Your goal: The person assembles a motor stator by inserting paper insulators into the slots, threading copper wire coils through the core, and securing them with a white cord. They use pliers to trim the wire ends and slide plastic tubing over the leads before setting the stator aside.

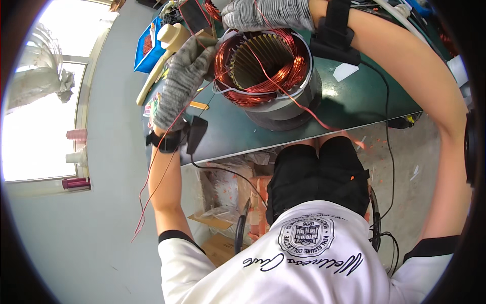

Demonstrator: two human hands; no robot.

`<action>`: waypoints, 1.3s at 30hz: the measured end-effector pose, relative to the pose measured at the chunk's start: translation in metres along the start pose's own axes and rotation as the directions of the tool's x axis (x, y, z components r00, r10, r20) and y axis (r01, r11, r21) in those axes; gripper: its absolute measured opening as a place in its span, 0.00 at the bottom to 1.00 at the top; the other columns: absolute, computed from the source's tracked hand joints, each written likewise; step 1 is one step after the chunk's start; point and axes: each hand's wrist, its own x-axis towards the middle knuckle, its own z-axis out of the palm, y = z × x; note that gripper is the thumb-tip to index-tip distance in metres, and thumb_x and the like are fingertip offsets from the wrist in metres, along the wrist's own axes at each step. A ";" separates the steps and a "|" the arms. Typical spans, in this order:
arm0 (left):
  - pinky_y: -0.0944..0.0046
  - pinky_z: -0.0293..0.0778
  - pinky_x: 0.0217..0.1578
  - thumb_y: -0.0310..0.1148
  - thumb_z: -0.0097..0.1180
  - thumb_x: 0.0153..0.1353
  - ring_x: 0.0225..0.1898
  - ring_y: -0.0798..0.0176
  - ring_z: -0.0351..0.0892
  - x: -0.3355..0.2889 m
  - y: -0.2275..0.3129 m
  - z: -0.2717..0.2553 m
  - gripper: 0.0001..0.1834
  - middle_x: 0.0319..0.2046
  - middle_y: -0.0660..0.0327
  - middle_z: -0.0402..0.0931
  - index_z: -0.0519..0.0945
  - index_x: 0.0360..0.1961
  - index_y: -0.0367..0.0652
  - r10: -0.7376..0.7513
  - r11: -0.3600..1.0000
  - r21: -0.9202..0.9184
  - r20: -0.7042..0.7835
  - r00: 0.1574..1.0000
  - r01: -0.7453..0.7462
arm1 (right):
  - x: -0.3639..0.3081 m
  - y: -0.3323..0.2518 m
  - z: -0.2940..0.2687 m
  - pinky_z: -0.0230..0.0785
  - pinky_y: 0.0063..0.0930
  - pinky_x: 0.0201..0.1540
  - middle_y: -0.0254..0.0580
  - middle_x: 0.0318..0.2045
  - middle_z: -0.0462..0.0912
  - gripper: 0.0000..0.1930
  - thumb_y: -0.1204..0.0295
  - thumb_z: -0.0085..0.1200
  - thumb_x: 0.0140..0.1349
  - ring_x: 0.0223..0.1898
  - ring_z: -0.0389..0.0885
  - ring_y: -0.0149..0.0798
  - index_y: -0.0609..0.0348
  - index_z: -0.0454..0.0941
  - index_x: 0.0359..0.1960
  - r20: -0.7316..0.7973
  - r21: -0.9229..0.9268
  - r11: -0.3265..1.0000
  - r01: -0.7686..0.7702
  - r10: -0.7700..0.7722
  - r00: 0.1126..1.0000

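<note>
On the green bench [349,101], close to its near edge, a motor stator [268,76] is stood on end, bore upward, so that the copper windings [253,83] around its rim can be reached from above. The left hand [185,81], in a grey knit glove, is laid against the stator's left flank, and its fingers are curled shut on something small at the rim; exactly what is pinched cannot be told, though a thin red wire [162,157] is seen running from that hand down past the wrist and hanging loose below the bench. The stator appears to be steadied from this side while the wire is kept taut. The right hand [268,14], also gloved, is placed over the far rim, fingers bent down onto the windings; whether anything is clamped in it cannot be told. A second red strand [304,109] is drawn across the bore and out over the near edge toward the person's lap. A black strap [334,25] with a cable is worn on the right forearm, and a like one [167,142] on the left wrist. Behind the left hand a wooden mallet [164,50] is kept within reach, just beside a blue tray [144,55]. Under the bench a cardboard box [223,197] is left open.
</note>
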 end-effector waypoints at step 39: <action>0.74 0.68 0.35 0.35 0.51 0.60 0.30 0.75 0.70 0.001 -0.003 -0.003 0.13 0.32 0.66 0.72 0.73 0.41 0.38 -0.038 0.994 -0.098 0.097 0.995 0.048 | -0.006 0.000 -0.016 0.70 0.27 0.39 0.42 0.31 0.76 0.10 0.71 0.44 0.59 0.36 0.76 0.37 0.60 0.72 0.39 0.155 0.983 -0.157 -0.091 0.470 0.869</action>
